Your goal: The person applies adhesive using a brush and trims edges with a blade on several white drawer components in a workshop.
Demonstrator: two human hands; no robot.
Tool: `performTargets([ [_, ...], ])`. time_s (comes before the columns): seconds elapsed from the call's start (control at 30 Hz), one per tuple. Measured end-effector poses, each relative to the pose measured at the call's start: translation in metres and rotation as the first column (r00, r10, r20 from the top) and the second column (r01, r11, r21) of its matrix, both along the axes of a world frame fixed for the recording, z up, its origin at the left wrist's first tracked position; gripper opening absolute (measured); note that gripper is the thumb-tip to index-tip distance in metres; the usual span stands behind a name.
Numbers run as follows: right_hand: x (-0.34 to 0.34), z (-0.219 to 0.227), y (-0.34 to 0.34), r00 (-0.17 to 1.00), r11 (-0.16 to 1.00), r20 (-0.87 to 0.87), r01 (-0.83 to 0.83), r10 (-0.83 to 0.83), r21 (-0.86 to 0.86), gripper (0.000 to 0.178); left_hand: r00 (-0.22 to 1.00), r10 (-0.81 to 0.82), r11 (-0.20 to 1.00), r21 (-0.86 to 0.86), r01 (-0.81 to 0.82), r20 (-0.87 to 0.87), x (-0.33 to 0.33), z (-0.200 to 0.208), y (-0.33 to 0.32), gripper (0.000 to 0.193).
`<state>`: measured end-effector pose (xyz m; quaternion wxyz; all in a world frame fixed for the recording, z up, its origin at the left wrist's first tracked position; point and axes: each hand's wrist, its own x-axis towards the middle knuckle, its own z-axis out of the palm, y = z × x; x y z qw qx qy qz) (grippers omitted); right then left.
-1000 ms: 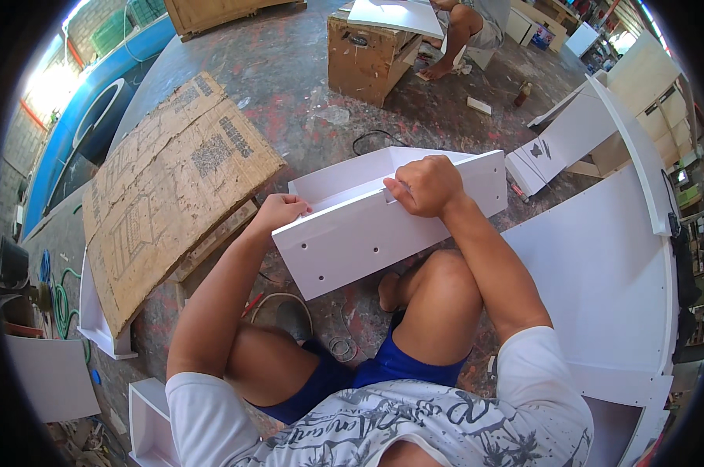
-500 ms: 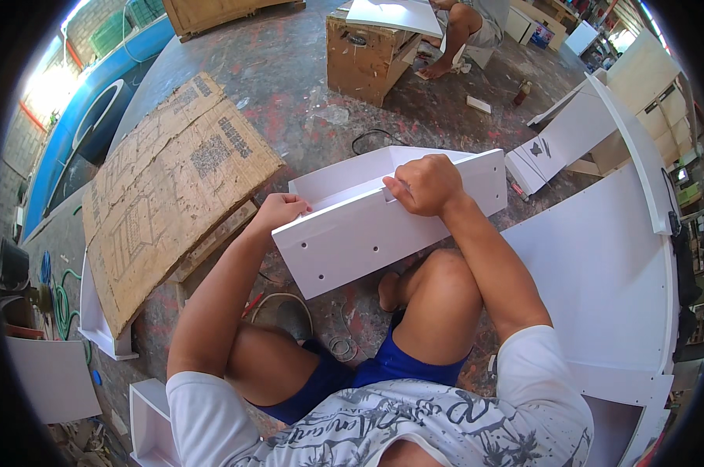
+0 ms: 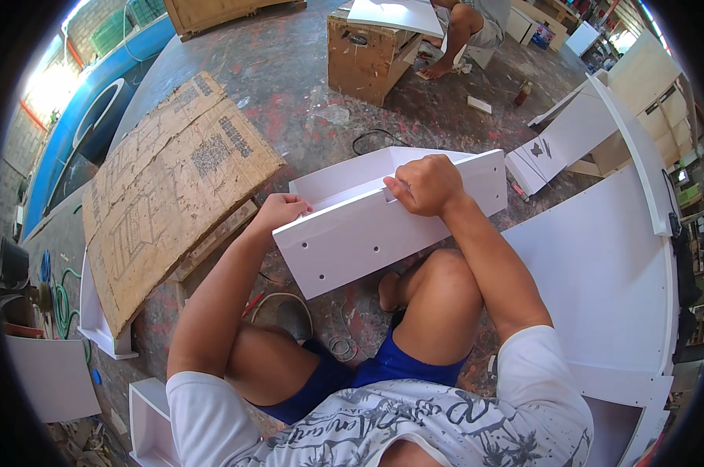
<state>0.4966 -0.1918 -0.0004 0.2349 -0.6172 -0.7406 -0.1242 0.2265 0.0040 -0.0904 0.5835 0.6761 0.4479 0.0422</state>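
A white open-topped drawer-like box (image 3: 344, 245) is propped at a tilt before my knees, with several round holes in its near panel. My left hand (image 3: 283, 210) is closed over the top edge at the near panel's left end, its fingertips partly out of sight inside. My right hand (image 3: 426, 185) makes a fist on the same top edge, beside a small notch (image 3: 390, 194) in the panel. The thumb side of this fist faces the notch. Whatever its curled fingers hold, if anything, is hidden.
A worn cardboard sheet (image 3: 180, 187) lies on a raised support at left. Large white panels (image 3: 593, 257) stand at right. Ahead, a wooden box (image 3: 359, 66) carries a white board, with another person's leg (image 3: 462, 35) beside it. Cables (image 3: 286, 296) cross the floor near my feet.
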Motion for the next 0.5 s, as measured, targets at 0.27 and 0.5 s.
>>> performTargets([
  [0.27,0.006,-0.006,0.002,1.0,0.999,0.015,-0.023,0.023,-0.023,0.043,1.0,0.016,0.999,0.039,-0.017,0.007,0.003,-0.008,0.0,0.017],
  [0.5,0.016,-0.017,0.005,0.996,0.995,0.068,-0.046,0.052,-0.086,0.043,1.0,0.01,0.996,0.083,-0.013,0.027,0.006,-0.025,0.002,0.016],
])
